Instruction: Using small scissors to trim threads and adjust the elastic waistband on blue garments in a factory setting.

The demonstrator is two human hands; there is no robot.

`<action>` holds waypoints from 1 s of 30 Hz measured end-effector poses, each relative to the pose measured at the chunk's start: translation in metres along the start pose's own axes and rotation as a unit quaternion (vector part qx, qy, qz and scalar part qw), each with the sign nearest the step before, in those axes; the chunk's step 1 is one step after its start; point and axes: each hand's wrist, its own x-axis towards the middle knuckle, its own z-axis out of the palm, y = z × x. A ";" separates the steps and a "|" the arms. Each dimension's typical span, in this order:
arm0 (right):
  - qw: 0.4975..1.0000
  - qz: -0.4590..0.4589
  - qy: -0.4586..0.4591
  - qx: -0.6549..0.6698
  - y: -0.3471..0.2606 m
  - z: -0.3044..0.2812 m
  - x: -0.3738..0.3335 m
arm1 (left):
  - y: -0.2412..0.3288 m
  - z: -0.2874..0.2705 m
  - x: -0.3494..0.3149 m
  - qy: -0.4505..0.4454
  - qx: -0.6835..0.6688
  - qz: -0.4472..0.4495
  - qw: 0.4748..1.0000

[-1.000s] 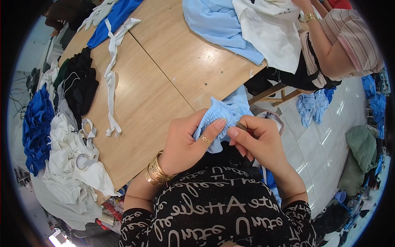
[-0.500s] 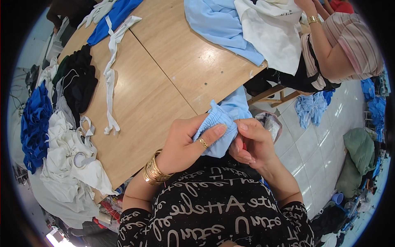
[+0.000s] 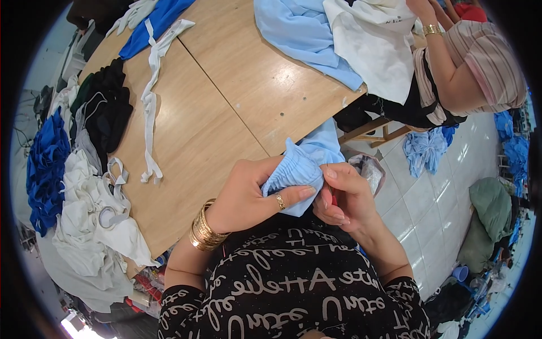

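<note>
Above my lap, a light blue garment piece (image 3: pixel 296 169) with a gathered, elastic-looking edge is bunched up, part of it draped toward the table corner. My left hand (image 3: pixel 248 189) is closed on it, the thumb pressing the folds from the near side. At the cloth's right edge, my right hand (image 3: pixel 353 198) pinches a small tool with a red part (image 3: pixel 333 200) and a thin tip showing between thumb and fingers. Most of that tool is hidden, so its exact kind does not show.
The wooden table (image 3: pixel 226 141) bears a white strip (image 3: pixel 148 107), with white cloth (image 3: pixel 90 209), blue cloth (image 3: pixel 45 175) and black cloth (image 3: pixel 116 113) along its left. At the right, a co-worker's arm (image 3: pixel 451 73) is beside white fabric (image 3: pixel 372 51). A wooden stool (image 3: pixel 367 133) stands below.
My left hand has turned slightly and its thumb has slid a little right and down on the cloth. The gathered edge has shifted slightly. My right hand is almost unchanged.
</note>
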 end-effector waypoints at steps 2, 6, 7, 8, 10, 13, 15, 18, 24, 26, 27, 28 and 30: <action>0.999 -0.014 0.020 0.029 0.003 0.003 0.002 | -0.002 -0.001 0.001 0.006 -0.002 -0.001 1.000; 0.997 -0.037 0.021 0.061 0.007 0.002 0.005 | -0.001 -0.001 0.005 0.013 -0.005 0.008 1.000; 0.997 -0.043 0.018 0.063 0.008 0.003 0.006 | 0.000 -0.001 0.005 0.014 -0.005 0.008 1.000; 0.997 -0.049 0.016 0.064 0.008 0.004 0.006 | 0.001 -0.001 0.006 0.015 -0.005 0.007 1.000; 0.991 -0.050 0.083 0.096 0.003 0.011 0.003 | 0.002 -0.003 0.004 0.002 -0.012 -0.012 1.000; 0.947 -0.272 -0.040 0.167 -0.048 -0.030 -0.008 | -0.007 -0.010 -0.008 -0.006 -0.048 -0.041 0.998; 0.930 -0.335 0.123 -0.090 -0.061 -0.024 -0.022 | -0.010 -0.010 -0.010 0.012 -0.029 -0.045 0.998; 0.897 -0.203 0.203 -0.335 -0.041 -0.002 -0.015 | -0.005 -0.005 -0.005 0.025 -0.091 -0.052 0.994; 0.813 -0.173 0.132 -0.540 -0.030 0.034 -0.019 | -0.005 -0.001 -0.006 0.048 -0.051 -0.019 0.997; 0.738 -0.192 0.111 -0.637 -0.031 0.040 -0.020 | -0.004 -0.001 -0.007 0.051 -0.039 -0.009 0.998; 0.739 -0.192 0.110 -0.637 -0.030 0.041 -0.018 | -0.004 -0.002 -0.007 0.052 -0.017 -0.007 0.998; 0.723 -0.205 0.105 -0.651 -0.029 0.042 -0.018 | -0.004 -0.002 -0.007 0.052 0.004 -0.004 0.999; 0.707 -0.218 0.100 -0.666 -0.028 0.042 -0.019 | -0.002 -0.001 -0.007 0.050 0.005 -0.004 0.999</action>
